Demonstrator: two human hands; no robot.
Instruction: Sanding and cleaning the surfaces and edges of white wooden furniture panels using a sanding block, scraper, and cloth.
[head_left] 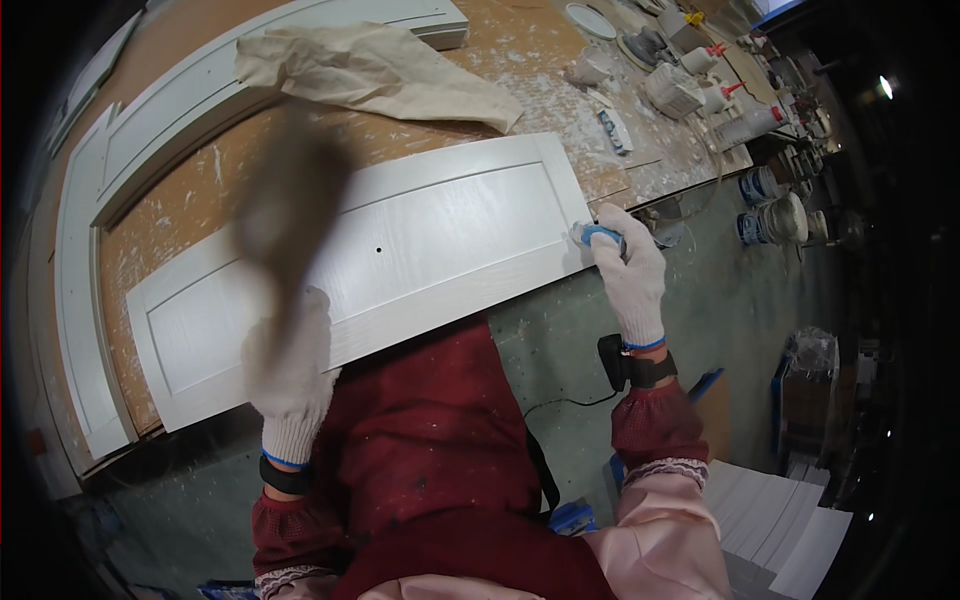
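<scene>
A long white panel (450, 225) with a recessed centre and a small dark hole lies aslant on the worktable, its near edge over my lap. My left hand (290, 375), in a white knit glove, is at the panel's near edge towards the left. From it rises a brown, paddle-shaped thing (290, 205), too blurred to name, which hides part of the panel. At the panel's right end, my gloved right hand (632, 275) is closed round a small blue object (603, 234), mostly covered by the fingers; its pale tip meets the panel's corner.
White frame pieces (85, 330) line the table's left and far sides, with a crumpled beige cloth (370, 75) on the far one. Bottles and tubs (675, 90) crowd the far right of the paint-spattered worktable (540, 90). Buckets (775, 222) and stacked white boards (770, 520) stand at right.
</scene>
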